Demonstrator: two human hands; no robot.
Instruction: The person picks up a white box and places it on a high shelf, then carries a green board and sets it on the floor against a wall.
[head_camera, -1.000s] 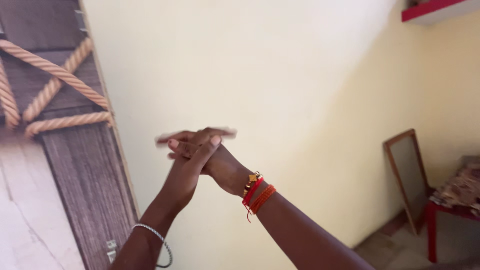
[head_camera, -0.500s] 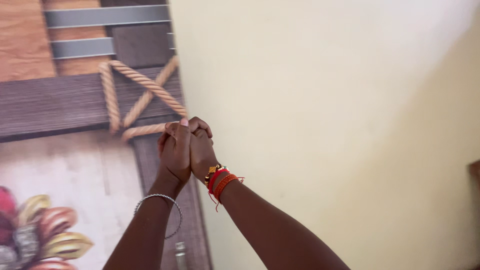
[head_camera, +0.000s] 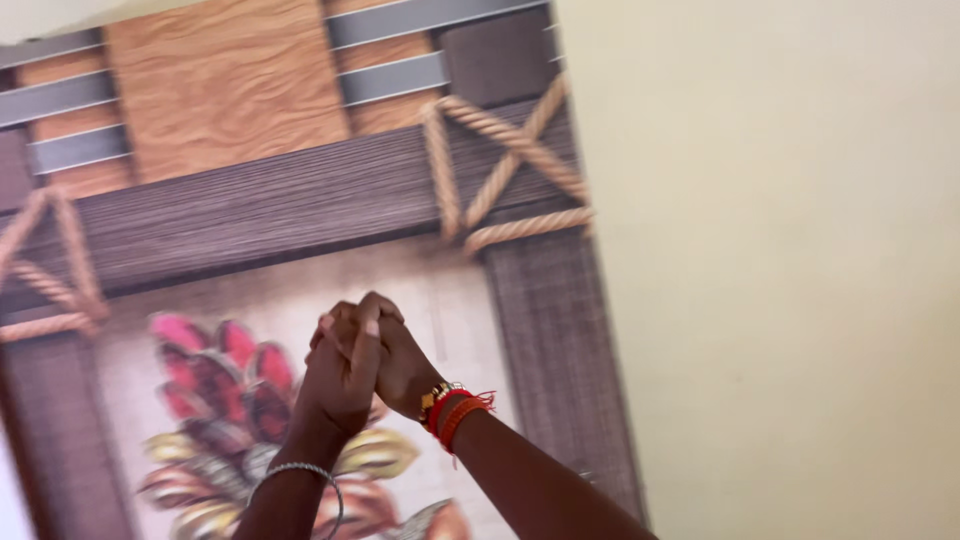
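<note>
Fingers (head_camera: 368, 318): those of both hands laced together, knuckles uppermost, closed on one another and on nothing else; no object shows between the palms.

Left hand (head_camera: 338, 375): nearer the camera, wrapped over the other, arm raised from the lower edge of the view. A thin silver bangle (head_camera: 296, 470) hangs loose on its wrist.

Right hand (head_camera: 400, 365): clasped under and beside the left, forearm running down to the lower right. Red and orange thread bands with a small gold charm (head_camera: 452, 408) sit at its wrist.

Handling note, as a judgement: the clasp looks best kept even, both wrists level and arms extended together, so neither hand twists the other.

Behind the hands: a decorative door panel (head_camera: 300, 200) with wood-grain bands, printed rope crosses (head_camera: 505, 170), grey bars and a flower motif (head_camera: 220, 380) in pink, dark red and yellow. The hands are held in front of the motif; whether they touch the panel cannot be told.

To the right: a plain cream wall (head_camera: 800, 270).
</note>
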